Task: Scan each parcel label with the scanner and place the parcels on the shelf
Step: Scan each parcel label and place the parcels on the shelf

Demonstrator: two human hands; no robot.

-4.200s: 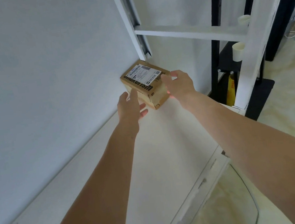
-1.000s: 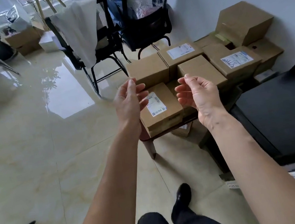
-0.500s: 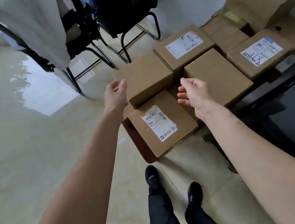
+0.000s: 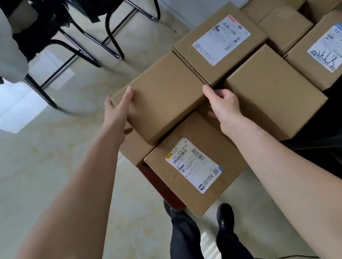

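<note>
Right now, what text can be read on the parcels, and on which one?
"380A 8078 00 M6", roughly: top line of the near parcel's label.
"8038", roughly: same label, lower left.
Blue handwriting on the right parcel's label: not legible.
Far parcel's label: print too small.
Parcel under both hands: no label showing.

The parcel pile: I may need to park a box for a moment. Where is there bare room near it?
Bare glossy cream floor tiles lie left of the brown cardboard parcels, bordered by the black metal chair legs behind and the person's black shoes in front. The stack itself is crowded: the plain brown parcel between both hands touches its neighbours, with only a dark slit beside it.
</note>
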